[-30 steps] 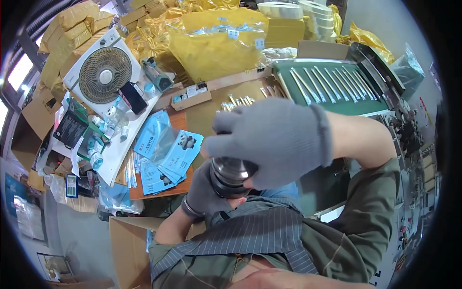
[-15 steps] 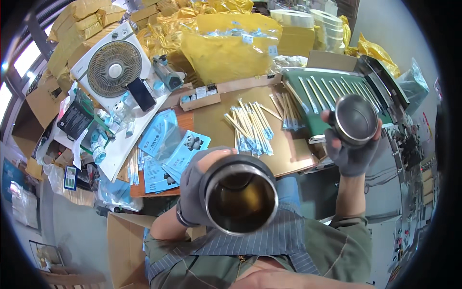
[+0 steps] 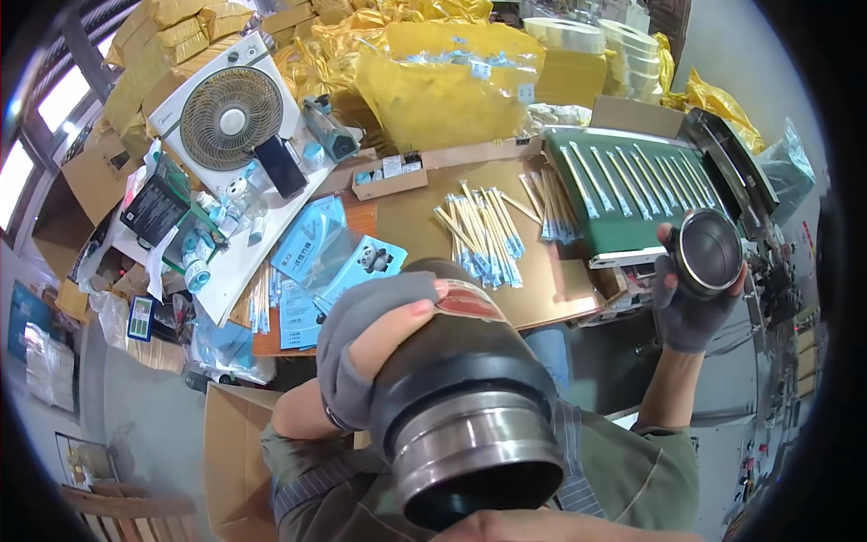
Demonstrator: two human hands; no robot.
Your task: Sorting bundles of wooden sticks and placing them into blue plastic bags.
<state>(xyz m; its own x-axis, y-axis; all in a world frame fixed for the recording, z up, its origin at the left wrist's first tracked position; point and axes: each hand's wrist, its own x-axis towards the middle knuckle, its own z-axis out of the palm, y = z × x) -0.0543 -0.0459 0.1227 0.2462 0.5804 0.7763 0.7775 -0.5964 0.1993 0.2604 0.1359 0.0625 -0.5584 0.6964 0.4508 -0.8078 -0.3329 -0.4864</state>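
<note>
Grey-gloved hands (image 3: 352, 334), two: one black flask (image 3: 474, 348) left, one metal cup (image 3: 710, 253) right.

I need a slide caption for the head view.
Left hand holds a tilted, open dark flask, right hand a metal-rimmed cup, with thin sticks on the table beyond.

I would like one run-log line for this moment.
left grip: dark flask, tilted, mouth uncovered | right grip: cup-shaped metal lid | wrapped sticks: on brown table, green belt
</note>
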